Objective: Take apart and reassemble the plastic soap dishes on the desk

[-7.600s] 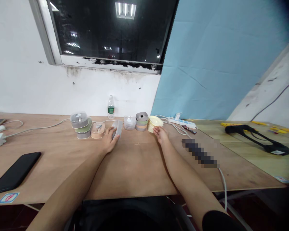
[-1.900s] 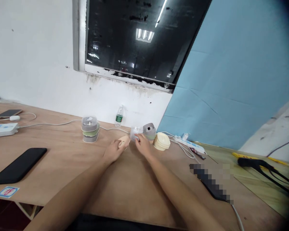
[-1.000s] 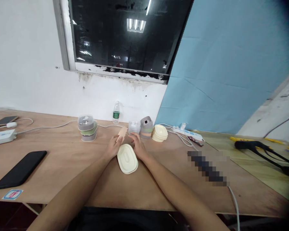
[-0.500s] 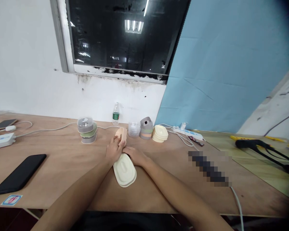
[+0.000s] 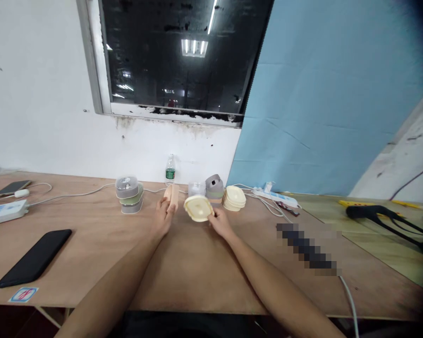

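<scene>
My right hand (image 5: 221, 222) pinches a cream lid (image 5: 198, 208) at its right edge, raised over the table and tilted, with its rimmed face showing. My left hand (image 5: 162, 217) is wrapped round a peach-coloured container (image 5: 173, 195) that stands tipped on its side. Just beyond the lid are a stack of cream lids (image 5: 234, 198), stacked grey containers (image 5: 214, 185) with a peach band low down, and clear plastic cups or lids (image 5: 196, 188). Left of my left hand stands a stack of grey and green containers (image 5: 129, 194) with a clear top.
A plastic bottle (image 5: 170, 169) stands by the wall. White power strips (image 5: 277, 196) and cables run along the back. A black phone (image 5: 35, 257) lies at the left front; a blurred-out dark object (image 5: 306, 249) lies at the right. A black-handled tool (image 5: 377, 218) sits farther right.
The cream lid has risen from the table in front of me and moved forward and right in my right hand. My hands have parted; the left keeps the peach container.
</scene>
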Demonstrator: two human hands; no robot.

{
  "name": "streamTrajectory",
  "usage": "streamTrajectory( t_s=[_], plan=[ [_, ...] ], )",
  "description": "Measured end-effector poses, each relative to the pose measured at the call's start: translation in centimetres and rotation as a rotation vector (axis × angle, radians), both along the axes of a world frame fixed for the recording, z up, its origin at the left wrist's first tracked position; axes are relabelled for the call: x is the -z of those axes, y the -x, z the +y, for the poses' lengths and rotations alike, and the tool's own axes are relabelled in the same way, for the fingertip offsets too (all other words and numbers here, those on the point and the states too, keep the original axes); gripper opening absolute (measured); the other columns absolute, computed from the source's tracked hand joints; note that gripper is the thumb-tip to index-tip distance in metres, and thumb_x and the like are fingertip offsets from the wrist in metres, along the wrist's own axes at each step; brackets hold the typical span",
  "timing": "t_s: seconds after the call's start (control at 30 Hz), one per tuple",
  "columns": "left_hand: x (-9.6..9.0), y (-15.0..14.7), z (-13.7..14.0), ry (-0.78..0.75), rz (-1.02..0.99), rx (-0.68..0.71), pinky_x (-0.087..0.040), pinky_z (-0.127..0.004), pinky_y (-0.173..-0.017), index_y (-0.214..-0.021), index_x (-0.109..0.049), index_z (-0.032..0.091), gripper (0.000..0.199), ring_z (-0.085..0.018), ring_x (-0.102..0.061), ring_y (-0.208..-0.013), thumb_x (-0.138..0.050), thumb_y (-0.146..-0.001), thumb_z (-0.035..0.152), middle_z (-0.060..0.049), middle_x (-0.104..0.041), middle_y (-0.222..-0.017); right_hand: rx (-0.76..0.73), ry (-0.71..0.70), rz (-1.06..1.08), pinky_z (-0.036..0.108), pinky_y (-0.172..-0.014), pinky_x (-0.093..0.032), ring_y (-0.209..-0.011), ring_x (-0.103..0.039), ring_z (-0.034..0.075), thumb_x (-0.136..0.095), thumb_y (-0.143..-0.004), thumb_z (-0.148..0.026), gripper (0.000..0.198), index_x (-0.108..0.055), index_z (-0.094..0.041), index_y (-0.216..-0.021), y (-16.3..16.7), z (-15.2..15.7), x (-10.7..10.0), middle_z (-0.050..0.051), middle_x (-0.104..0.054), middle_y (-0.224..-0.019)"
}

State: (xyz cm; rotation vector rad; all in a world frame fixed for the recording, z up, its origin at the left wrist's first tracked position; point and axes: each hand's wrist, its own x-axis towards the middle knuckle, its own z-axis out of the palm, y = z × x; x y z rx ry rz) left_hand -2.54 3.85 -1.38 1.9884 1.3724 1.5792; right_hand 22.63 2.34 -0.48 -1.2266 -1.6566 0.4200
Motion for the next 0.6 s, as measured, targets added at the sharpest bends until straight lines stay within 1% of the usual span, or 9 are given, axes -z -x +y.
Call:
streamTrajectory(
  t_s=[0.07, 0.1, 0.17, 0.2, 0.27, 0.37, 0.43, 0.53, 0.6],
  plan=[
    [0.0, 0.1, 0.1, -0.017, -0.002, 0.006, -0.035, -0.042, -0.108, -0.099, -0.063, 0.018, 0.039, -0.024, -0.04, -0.13, -0.035, -0.095, 0.045, -0.012, -0.05, -0.125, 0.094, 0.041, 0.184, 0.024, -0.049, -0.038, -0.047, -0.051, 0.015, -0.049, -0.072, -0.028, 0.013, -0.056, -0.018, -0.067, -1.3, 0.8, -0.1, -0.003, -0.053, -0.048],
    [0.0, 0.0, 0.2, -0.026, 0.001, 0.012, -0.036, -0.042, -0.108, -0.096, -0.063, 0.017, 0.039, -0.024, -0.039, -0.13, -0.035, -0.095, 0.045, -0.012, -0.051, -0.123, 0.16, 0.033, 0.266, 0.024, -0.048, -0.039, -0.048, -0.052, 0.016, -0.048, -0.071, -0.029, 0.014, -0.056, -0.018, -0.069, -1.9, 1.1, -0.2, -0.003, -0.054, -0.049],
    [0.0, -0.1, 0.1, -0.041, 0.012, 0.024, -0.037, -0.041, -0.107, -0.092, -0.063, 0.017, 0.039, -0.024, -0.039, -0.13, -0.035, -0.095, 0.045, -0.012, -0.054, -0.118, 0.273, -0.023, 0.399, 0.024, -0.049, -0.04, -0.05, -0.055, 0.016, -0.046, -0.071, -0.029, 0.018, -0.058, -0.017, -0.076, -2.7, 1.5, -0.4, -0.001, -0.058, -0.054],
    [0.0, -0.2, 0.1, -0.046, 0.018, 0.026, -0.038, -0.041, -0.106, -0.091, -0.062, 0.017, 0.038, -0.024, -0.039, -0.13, -0.036, -0.095, 0.044, -0.012, -0.054, -0.118, 0.305, -0.055, 0.442, 0.024, -0.049, -0.041, -0.052, -0.056, 0.016, -0.044, -0.071, -0.029, 0.021, -0.058, -0.017, -0.08, -3.0, 1.6, -0.5, -0.001, -0.06, -0.058],
    [-0.2, -0.3, -0.2, -0.051, 0.029, 0.03, -0.04, -0.04, -0.104, -0.092, -0.062, 0.017, 0.037, -0.024, -0.04, -0.13, -0.036, -0.095, 0.044, -0.012, -0.053, -0.12, 0.327, -0.109, 0.479, 0.024, -0.048, -0.041, -0.051, -0.055, 0.015, -0.043, -0.07, -0.029, 0.022, -0.058, -0.017, -0.082, -3.3, 1.7, -0.7, -0.002, -0.059, -0.058],
    [-0.6, -0.5, -0.8, -0.04, 0.035, 0.043, -0.043, -0.04, -0.101, -0.094, -0.061, 0.017, 0.035, -0.024, -0.04, -0.13, -0.038, -0.095, 0.044, -0.013, -0.05, -0.124, 0.328, -0.146, 0.501, 0.022, -0.045, -0.037, -0.045, -0.048, 0.013, -0.047, -0.068, -0.028, 0.016, -0.054, -0.018, -0.078, -3.6, 1.7, -1.2, -0.006, -0.05, -0.05],
    [-0.8, -0.5, -1.1, -0.026, 0.033, 0.051, -0.045, -0.039, -0.099, -0.094, -0.06, 0.017, 0.035, -0.025, -0.04, -0.13, -0.038, -0.094, 0.044, -0.014, -0.049, -0.125, 0.359, -0.181, 0.541, 0.021, -0.043, -0.036, -0.043, -0.045, 0.012, -0.051, -0.068, -0.028, 0.018, -0.053, -0.018, -0.083, -3.8, 1.6, -2.0, -0.008, -0.048, -0.049],
    [-1.0, -0.4, -1.1, -0.017, 0.041, 0.05, -0.045, -0.04, -0.098, -0.094, -0.06, 0.018, 0.035, -0.025, -0.04, -0.13, -0.037, -0.095, 0.044, -0.013, -0.05, -0.123, 0.499, -0.296, 0.576, 0.023, -0.045, -0.04, -0.045, -0.046, 0.011, -0.057, -0.07, -0.033, 0.028, -0.051, -0.017, -0.092, -5.1, 1.8, -3.3, -0.006, -0.051, -0.057],
    [-0.9, -0.4, -0.9, -0.019, 0.054, 0.048, -0.045, -0.041, -0.098, -0.094, -0.061, 0.018, 0.035, -0.025, -0.041, -0.129, -0.037, -0.095, 0.044, -0.012, -0.051, -0.122, 0.622, -0.395, 0.577, 0.025, -0.05, -0.043, -0.05, -0.05, 0.012, -0.057, -0.073, -0.037, 0.032, -0.051, -0.016, -0.097, -6.8, 2.1, -3.8, -0.002, -0.056, -0.068]
  ],
)
